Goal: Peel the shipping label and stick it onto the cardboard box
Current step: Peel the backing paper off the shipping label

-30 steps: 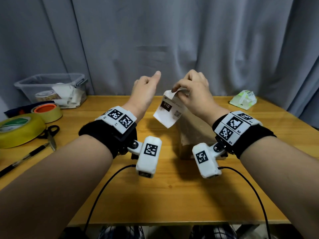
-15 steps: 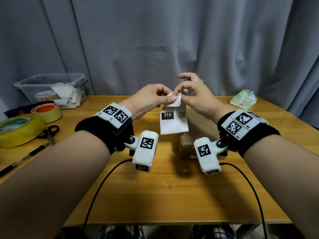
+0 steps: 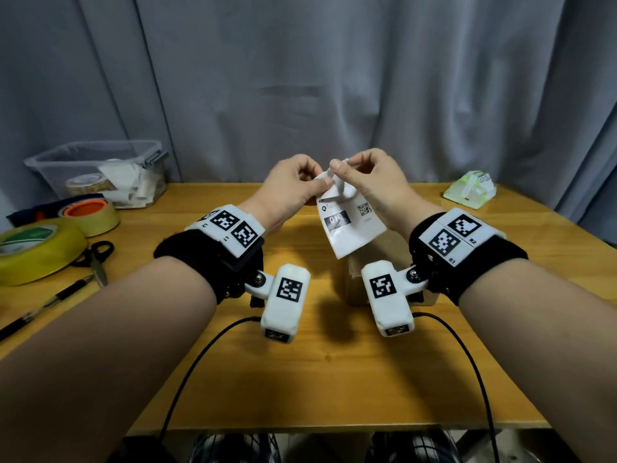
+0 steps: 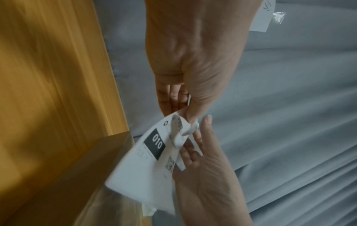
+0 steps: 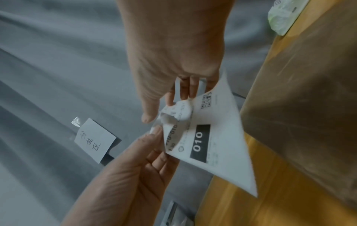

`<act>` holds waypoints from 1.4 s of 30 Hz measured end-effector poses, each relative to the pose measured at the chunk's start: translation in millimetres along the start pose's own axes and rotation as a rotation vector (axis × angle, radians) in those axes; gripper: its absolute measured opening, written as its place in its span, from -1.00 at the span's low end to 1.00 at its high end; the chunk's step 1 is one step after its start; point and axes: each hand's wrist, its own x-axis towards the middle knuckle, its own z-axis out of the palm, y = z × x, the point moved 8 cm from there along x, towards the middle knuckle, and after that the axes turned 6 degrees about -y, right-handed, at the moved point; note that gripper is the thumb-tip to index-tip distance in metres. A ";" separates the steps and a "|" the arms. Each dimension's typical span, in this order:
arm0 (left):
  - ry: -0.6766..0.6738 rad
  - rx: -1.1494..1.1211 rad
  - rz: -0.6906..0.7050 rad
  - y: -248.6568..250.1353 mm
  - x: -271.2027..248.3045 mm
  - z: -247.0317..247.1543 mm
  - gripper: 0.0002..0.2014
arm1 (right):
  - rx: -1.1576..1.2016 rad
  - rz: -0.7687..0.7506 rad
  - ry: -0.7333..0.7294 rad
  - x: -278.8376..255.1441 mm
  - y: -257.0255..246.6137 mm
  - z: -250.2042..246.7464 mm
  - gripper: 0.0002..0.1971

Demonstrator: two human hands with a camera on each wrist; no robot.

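One white shipping label sheet (image 3: 350, 225) printed with a black "010" block and a small square code is held in the air above the middle of the wooden desk (image 3: 300, 379), over the single brown cardboard box (image 3: 357, 279) standing there. The left hand (image 3: 290, 188) pinches the sheet's upper corner between thumb and fingers, and the right hand (image 3: 370, 182) pinches a curled, lifted strip at the same top edge. Near the desk's far left corner sits one clear plastic bin (image 3: 60, 162) holding a roll of tape and crumpled white papers. Two more tape rolls, one orange-cored (image 3: 90, 215) and one wide yellow (image 3: 36, 248), lie along the left edge beside one pair of black scissors (image 3: 96, 259) and one black pen (image 3: 43, 305). One green-and-white packet (image 3: 470, 192) lies at the far right corner.
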 end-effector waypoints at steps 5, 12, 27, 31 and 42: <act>0.010 0.007 0.042 4.6 0.4 1.2 -0.83 | -0.002 -0.027 -0.032 -1.7 -2.4 5.2 -0.72; -0.070 -0.078 -0.043 4.9 7.7 9.6 -0.78 | 0.016 -0.078 -0.064 1.1 -7.3 5.5 -0.83; -0.058 0.049 -0.184 -12.1 6.1 -2.3 -0.88 | 0.078 0.011 -0.103 -2.9 0.4 0.0 -0.84; 0.028 0.046 -0.238 -15.9 7.0 -6.1 -0.82 | 0.052 0.039 -0.011 -1.4 -0.3 -3.1 -0.88; 0.297 -0.053 -0.235 -16.0 14.5 -17.6 -0.81 | 0.143 0.047 0.162 1.8 1.2 -6.9 -0.70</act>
